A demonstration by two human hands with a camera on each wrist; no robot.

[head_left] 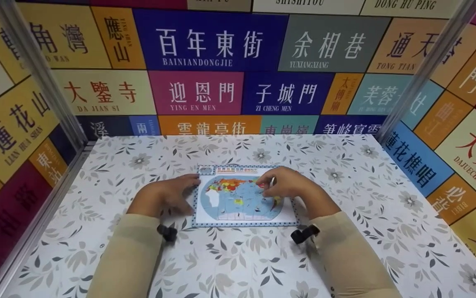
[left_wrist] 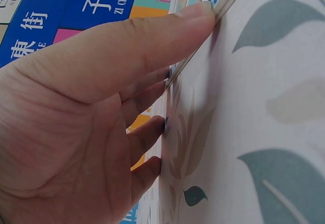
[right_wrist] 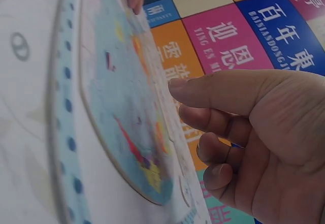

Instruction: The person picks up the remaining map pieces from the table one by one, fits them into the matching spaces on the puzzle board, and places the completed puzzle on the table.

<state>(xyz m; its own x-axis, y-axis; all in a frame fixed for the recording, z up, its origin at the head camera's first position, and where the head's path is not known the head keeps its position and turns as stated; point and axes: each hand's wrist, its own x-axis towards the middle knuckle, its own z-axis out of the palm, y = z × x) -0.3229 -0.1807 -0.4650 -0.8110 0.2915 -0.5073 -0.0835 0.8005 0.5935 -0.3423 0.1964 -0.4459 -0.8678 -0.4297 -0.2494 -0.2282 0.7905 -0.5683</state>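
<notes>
A world map puzzle board (head_left: 246, 224) with a blue dotted border lies flat on the table. Within the map's left part is a white patch, where the coloured surface breaks off. My left hand (head_left: 167, 194) rests at the board's left side, thumb and fingers spread; in the left wrist view the thumb tip touches the board's edge. Over the map's upper right part is my right hand (head_left: 292, 184), its fingers loosely bent. The right wrist view shows that hand (right_wrist: 274, 137) with its thumb near the index finger and no piece visible between them.
A white tablecloth (head_left: 238, 256) with grey and beige leaves and flowers covers the table. Colourful panels (head_left: 209, 39) with Chinese lettering stand behind and at both sides, joined by metal posts (head_left: 432, 62). Black straps (head_left: 304, 234) sit at both wrists.
</notes>
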